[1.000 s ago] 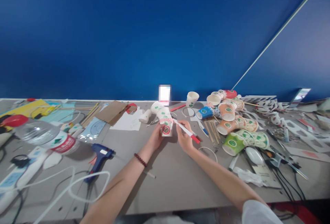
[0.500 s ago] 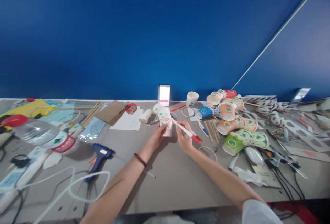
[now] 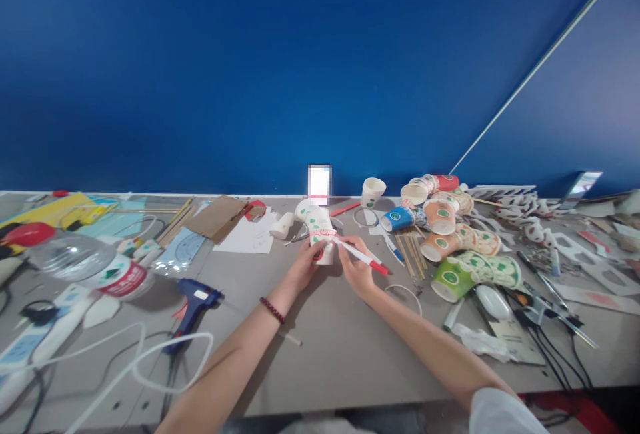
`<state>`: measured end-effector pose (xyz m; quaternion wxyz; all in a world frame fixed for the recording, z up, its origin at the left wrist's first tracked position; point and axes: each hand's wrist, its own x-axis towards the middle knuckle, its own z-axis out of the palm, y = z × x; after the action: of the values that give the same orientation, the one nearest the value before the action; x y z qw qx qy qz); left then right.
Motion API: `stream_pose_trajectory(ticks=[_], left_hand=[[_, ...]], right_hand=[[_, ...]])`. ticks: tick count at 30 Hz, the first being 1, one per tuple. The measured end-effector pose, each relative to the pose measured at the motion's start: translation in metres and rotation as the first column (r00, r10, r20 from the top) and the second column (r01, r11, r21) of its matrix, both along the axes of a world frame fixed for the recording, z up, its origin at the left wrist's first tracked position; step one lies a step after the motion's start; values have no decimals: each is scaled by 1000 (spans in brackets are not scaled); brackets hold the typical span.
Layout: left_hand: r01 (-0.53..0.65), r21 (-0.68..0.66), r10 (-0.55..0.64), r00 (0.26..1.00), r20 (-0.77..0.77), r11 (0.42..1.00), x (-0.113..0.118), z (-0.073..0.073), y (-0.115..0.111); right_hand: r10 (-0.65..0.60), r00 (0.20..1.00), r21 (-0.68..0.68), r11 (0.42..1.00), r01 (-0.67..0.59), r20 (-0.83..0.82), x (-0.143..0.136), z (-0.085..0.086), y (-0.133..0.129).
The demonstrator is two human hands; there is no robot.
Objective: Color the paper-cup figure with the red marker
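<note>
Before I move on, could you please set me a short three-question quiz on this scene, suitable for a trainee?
1. What does the right hand hold?
a) a phone
b) a pen
c) a power strip

2. True or false: the left hand grips a cup.

3. Which lies nearer the left hand, the glue gun or the bottle?

Key:
1. b
2. True
3. The glue gun
</note>
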<state>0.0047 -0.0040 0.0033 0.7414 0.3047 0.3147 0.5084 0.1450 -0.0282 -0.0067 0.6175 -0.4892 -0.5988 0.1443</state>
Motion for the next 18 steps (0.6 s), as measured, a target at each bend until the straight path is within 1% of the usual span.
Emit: stream_pose_trajectory(ticks=[6, 14, 18], left_hand=[[-8, -14, 8, 1000, 9, 1000, -1, -4, 1], [-14, -9, 14, 1000, 1, 1000, -1, -1, 1], [-18, -20, 18, 1000, -13, 1000, -1, -2, 0]], right_hand=[[-3, 1000, -5, 1000, 3, 7, -1, 1, 0], [13, 1000, -12, 1000, -13, 1, 0, 1, 1], [-3, 1000, -27, 1000, 3, -4, -1, 1, 0]])
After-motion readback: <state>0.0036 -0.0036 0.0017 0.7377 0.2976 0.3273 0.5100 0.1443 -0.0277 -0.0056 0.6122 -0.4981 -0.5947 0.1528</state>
